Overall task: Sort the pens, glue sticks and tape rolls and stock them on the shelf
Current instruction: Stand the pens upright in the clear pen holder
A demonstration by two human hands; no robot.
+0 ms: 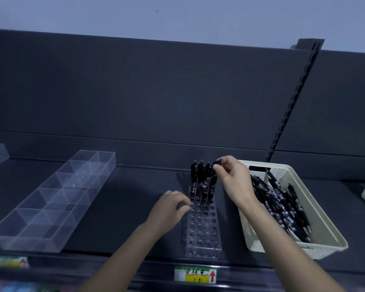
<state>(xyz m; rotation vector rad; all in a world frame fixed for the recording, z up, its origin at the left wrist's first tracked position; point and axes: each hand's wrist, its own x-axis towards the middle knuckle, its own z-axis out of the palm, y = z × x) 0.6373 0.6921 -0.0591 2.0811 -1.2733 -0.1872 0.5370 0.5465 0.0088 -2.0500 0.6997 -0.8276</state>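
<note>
The held pen [213, 182] stands nearly upright, its long axis vertical with the top leaning a little right, its lower end at the far right corner of the pen rack [202, 228]; the right hand [230, 178] pinches the pen's top between thumb and fingertips, directly above that corner; the left hand [169, 209] grips the rack's left rim with curled fingers, apparently to steady it. A few standing pens [198, 175] fill the rack's far rows, while the holes toward the near end are open, so the filling probably runs from far to near. The loose pens [282, 209] lie in a heap in the basket [253, 239] just right of the rack, long axes running mostly near to far, slanted; the right hand is the nearer to them, its forearm crossing the basket's left wall, so the next pick is likely its job. The pens are slim, glossy black barrels with pale bands; the rack is clear hard plastic drilled with round holes; the basket is cream plastic with perforated walls; the divided tray [57, 199] at the left is transparent, with thin walls; the shelf [135, 197] is dark and matt, with a price label [195, 275] on its near edge. No glue sticks or tape rolls are clearly visible.
</note>
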